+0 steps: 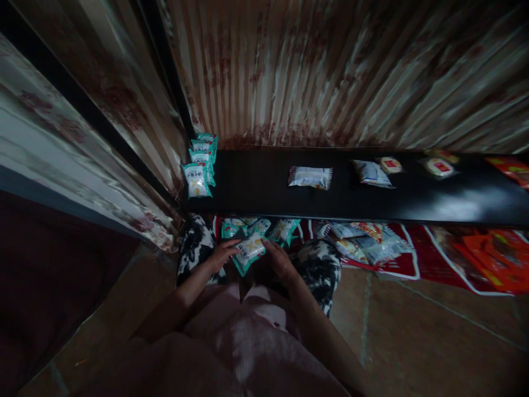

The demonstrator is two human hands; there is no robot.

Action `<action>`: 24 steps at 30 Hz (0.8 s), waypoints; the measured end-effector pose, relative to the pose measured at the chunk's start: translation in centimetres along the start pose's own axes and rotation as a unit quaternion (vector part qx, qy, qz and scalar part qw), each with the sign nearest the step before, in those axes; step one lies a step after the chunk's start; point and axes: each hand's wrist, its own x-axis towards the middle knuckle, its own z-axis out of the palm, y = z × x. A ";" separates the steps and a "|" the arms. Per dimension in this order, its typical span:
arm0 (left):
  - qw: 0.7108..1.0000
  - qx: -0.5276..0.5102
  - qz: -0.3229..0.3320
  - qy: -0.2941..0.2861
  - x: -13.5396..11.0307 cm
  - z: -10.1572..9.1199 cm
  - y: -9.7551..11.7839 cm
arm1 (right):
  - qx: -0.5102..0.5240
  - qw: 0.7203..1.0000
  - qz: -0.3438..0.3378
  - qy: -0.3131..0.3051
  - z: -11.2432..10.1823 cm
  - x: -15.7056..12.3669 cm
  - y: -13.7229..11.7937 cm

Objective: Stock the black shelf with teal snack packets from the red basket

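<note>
A teal and white snack packet point(249, 251) lies between my two hands, low over my lap. My left hand point(221, 256) grips its left side with curled fingers. My right hand point(280, 260) holds its right end, fingers closed along the edge. Several more teal packets point(264, 227) lie on the floor just beyond my hands, under the front edge of a black shelf point(256, 198). A row of matching teal packets point(200, 165) stands at the shelf's left end against the wall.
On the shelf lie a white packet point(309, 177), a silvery packet point(371, 173) and small red-labelled packets point(438, 166). Mixed packets point(363, 242) and red-orange wrappers point(491, 259) cover the floor at right. Corrugated metal walls point(330, 71) close in behind and left.
</note>
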 end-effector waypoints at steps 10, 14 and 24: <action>0.974 -0.218 0.057 0.006 0.8 0.3 0.6 | 0.099 0.994 0.041 -0.015 0.5 0.0 0.2; 0.972 -0.229 0.041 0.034 0.9 0.4 0.7 | 0.140 0.989 0.053 -0.006 0.8 -0.5 1.2; 0.979 -0.201 0.020 -0.004 0.6 0.8 0.1 | 0.166 0.983 0.048 -0.055 0.5 -0.7 1.9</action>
